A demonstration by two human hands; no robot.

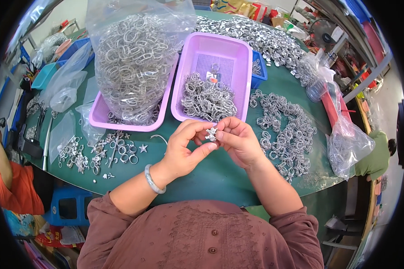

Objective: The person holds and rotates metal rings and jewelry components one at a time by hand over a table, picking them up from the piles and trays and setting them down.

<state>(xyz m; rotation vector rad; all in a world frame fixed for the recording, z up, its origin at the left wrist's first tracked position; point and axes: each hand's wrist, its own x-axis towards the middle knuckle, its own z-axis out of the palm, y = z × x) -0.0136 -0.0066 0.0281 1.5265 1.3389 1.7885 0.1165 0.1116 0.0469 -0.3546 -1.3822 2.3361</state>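
Between my fingertips is a small silvery metal charm [211, 134] with a pointed, flower-like outline. My left hand [184, 145], with a pale bangle [153, 179] on its wrist, pinches the charm from the left. From the other side my right hand [239, 140] grips it with thumb and forefinger. Just beyond the hands stands a pink plastic basket [250, 80], partly filled with a heap of silvery metal rings [206, 98]. Another pink basket [93, 117] at the left bears a big clear bag [137, 67] packed with similar metal pieces.
Loose rings and star-shaped pieces [121, 150] lie on the green table [202, 179] at left. Linked metal pieces [292, 134] spread at right. Flat silvery parts [260, 40] cover the far side. A blue bin [259, 80] stands behind the basket. Other people sit at both sides.
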